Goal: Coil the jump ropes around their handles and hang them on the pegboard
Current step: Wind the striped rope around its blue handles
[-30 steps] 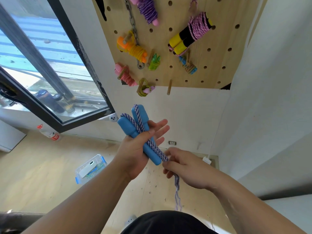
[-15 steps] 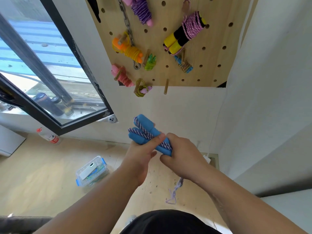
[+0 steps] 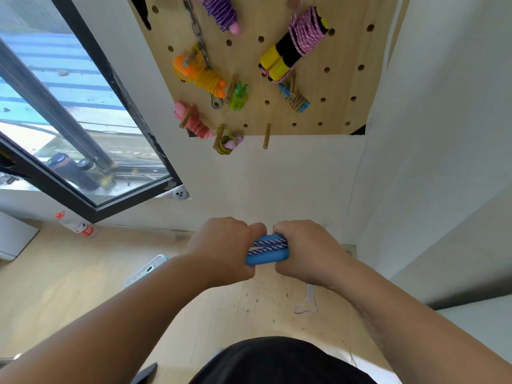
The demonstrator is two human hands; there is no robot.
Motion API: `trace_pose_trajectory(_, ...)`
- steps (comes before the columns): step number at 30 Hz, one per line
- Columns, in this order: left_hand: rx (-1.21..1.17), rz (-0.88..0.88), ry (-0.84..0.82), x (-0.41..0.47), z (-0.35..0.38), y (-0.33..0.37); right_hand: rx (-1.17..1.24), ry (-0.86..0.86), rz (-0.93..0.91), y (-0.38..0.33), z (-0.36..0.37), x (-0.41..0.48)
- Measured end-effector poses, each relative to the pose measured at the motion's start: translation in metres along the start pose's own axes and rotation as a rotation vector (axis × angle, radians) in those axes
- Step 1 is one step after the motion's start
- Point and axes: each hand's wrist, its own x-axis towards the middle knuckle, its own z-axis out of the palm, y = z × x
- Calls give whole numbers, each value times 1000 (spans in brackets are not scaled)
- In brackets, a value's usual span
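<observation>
Cannot see most of the blue foam jump-rope handles (image 3: pixel 267 258): shows only a short middle stretch between two fists, both ends buried in the palms. Cannot count the turns of the purple-and-white braided rope (image 3: pixel 268 243) either; shows just a few diagonal strands across the top of the handles. Loses the rope under the right hand (image 3: pixel 307 250), then picks up a thin, blurred lilac tail (image 3: pixel 306 303) dangling below the right wrist, above the pale wooden floor (image 3: pixel 69 286). Cannot tell where that tail ends.

Grips the left part of the handles with the left hand (image 3: pixel 221 245), fingers curled tight round them. Clamps the right part with the right hand, likewise closed round handles and rope. Holds the fists almost touching on the far side, the blue bundle lying level between them, near the body and well below the light wooden pegboard (image 3: pixel 343 87).

Cuts off the pegboard at the top edge, far up the white wall, together with a purple-wound rope with pink handles (image 3: pixel 221 12). Shows more coiled ropes hung there: a pink one on yellow-and-black handles (image 3: pixel 296 42), an orange one (image 3: pixel 202 74), a small green one (image 3: pixel 238 97), a coral one (image 3: pixel 194 123). Shows one plain wooden peg (image 3: pixel 266 135) at the lower edge. Hides part of a clear plastic box (image 3: pixel 144 271) behind the left forearm.
</observation>
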Motion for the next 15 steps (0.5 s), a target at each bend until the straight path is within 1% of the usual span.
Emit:
trace_pose_trajectory(4, -298, -111, 48, -3, 4, 2, 56, 116, -29, 9, -4, -2)
trace_pose_trajectory(7, -489, -145, 98, -2, 9, 5, 67, 112, -24, 13, -5, -1)
trace_pose_trajectory(9, -506, -167, 116, 1, 11, 8, 72, 103, -14, 15, -5, 0)
trace_pose_trajectory(11, -471, -181, 104, 5, 12, 11, 83, 98, -13, 16, -5, 0)
trace_pose_trajectory(15, -315, -151, 7, 14, 8, 9, 89, 69, -23, 17, -3, 2)
